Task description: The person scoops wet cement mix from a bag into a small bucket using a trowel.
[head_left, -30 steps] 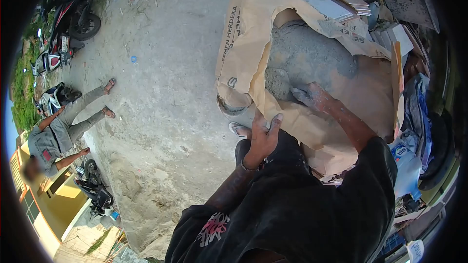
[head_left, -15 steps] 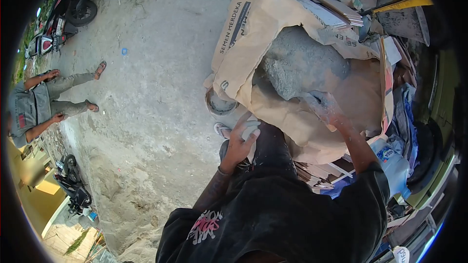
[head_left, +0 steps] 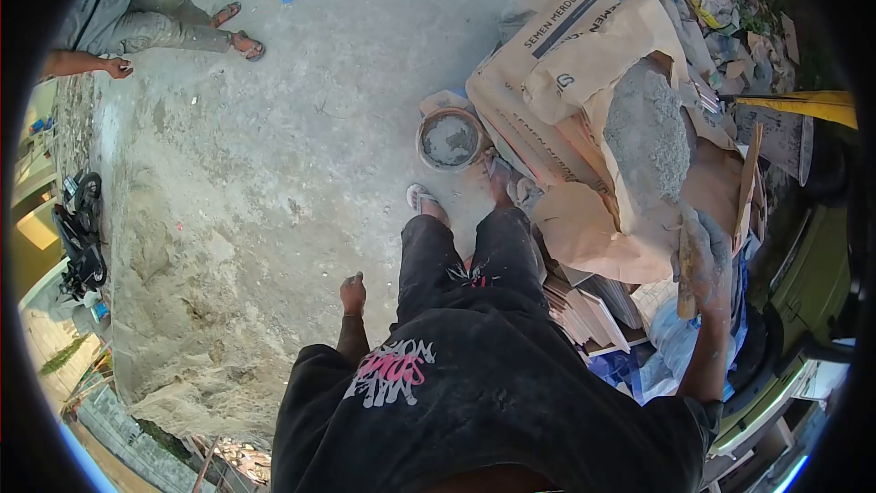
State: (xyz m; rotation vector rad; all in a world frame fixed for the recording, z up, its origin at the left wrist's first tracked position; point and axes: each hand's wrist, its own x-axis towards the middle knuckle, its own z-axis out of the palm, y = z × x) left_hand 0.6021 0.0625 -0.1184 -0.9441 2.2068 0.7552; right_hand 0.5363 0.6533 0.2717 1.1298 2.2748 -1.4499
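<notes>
Reading "SEMEN MERDEKA", the torn paper cement sack (head_left: 557, 64) lies at the right, long axis running far-left to near-right, grey cement (head_left: 650, 132) exposed. The right hand (head_left: 701, 260) clamps a stick-like handle (head_left: 684, 288) beside it; the left hand (head_left: 352, 294) hangs loosely curled, holding nothing.

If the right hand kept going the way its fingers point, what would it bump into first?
Probably the grey cement spilling from the torn paper sack. The right hand points up toward that heap, just above it. Depth is hard to judge, so it might brush the sack's paper edge first.
</notes>
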